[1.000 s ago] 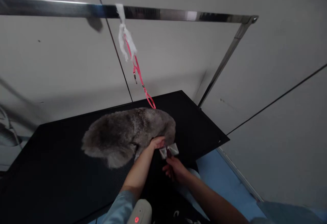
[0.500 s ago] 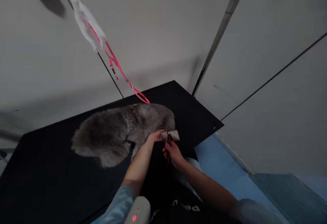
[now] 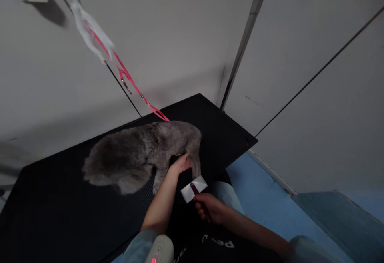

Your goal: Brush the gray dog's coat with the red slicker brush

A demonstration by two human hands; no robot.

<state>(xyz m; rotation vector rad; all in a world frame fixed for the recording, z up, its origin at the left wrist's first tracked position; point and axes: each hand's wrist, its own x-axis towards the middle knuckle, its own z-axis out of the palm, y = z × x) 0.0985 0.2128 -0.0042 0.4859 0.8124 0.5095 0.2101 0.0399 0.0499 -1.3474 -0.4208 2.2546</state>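
A small grey curly-coated dog (image 3: 141, 155) stands on a black grooming table (image 3: 60, 211), tied by a pink leash (image 3: 132, 87) to the steel bar overhead. My left hand (image 3: 180, 163) is closed on the dog's leg at its near right end. My right hand (image 3: 210, 208) grips the dark handle of a slicker brush (image 3: 194, 188), whose pale flat head hangs just below the dog's leg, apart from the fur.
A steel frame with a slanted post (image 3: 240, 51) rises at the table's far right corner. White wall panels stand behind. Blue floor (image 3: 270, 199) lies to the right. A white device with a red light (image 3: 159, 251) sits at the bottom edge.
My right hand has drawn the brush down and away from the dog's leg toward me. My left hand has stayed on the leg. The view has swung slightly left.
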